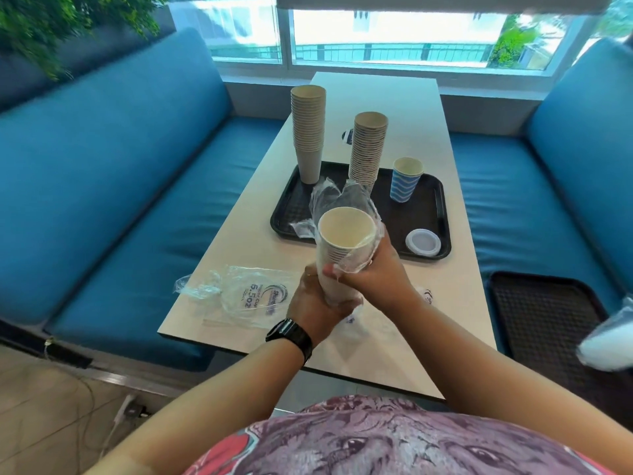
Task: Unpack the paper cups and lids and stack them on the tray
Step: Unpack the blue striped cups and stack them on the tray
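Observation:
I hold a stack of paper cups (342, 234) upright over the table, part-way inside a clear plastic sleeve (337, 197). My left hand (313, 299) grips the lower part of the stack. My right hand (368, 265) pinches the sleeve near the stack's rim. On the black tray (436, 214) stand two tall stacks of cups (308, 132) (368, 149), a single blue-striped cup (406, 180) and a white lid (423, 242).
An empty printed plastic bag (246, 296) lies on the white table (394, 97) at the near left. Blue benches (120, 166) flank the table. A second black tray (544, 320) lies on the right bench, with a white wrapped package (609, 341) over it.

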A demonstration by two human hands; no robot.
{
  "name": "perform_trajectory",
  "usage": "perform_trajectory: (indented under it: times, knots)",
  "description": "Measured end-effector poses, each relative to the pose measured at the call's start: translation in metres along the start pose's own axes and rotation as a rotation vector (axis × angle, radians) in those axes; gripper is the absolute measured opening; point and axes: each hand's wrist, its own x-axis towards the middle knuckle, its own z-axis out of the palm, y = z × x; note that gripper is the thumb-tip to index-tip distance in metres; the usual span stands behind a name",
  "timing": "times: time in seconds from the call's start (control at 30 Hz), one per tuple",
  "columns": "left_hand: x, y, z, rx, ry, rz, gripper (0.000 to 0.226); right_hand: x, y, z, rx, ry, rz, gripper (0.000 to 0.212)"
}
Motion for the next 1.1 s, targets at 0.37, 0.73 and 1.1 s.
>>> perform_trajectory:
  times: [0.37, 0.73, 1.1]
  knots:
    - [-0.001, 0.019, -0.042, -0.205, -0.127, 0.193, 0.127, -0.005, 0.027, 0.003, -0.043, 0.001, 0.071, 0.082]
    - [0.013, 0.064, -0.034, -0.209, 0.134, 0.334, 0.100, -0.001, 0.035, -0.001, -0.012, -0.061, 0.071, 0.096]
    - [0.021, 0.045, -0.020, -0.123, 0.091, 0.224, 0.092, -0.002, 0.047, 0.006, -0.009, -0.122, 0.138, 0.109]
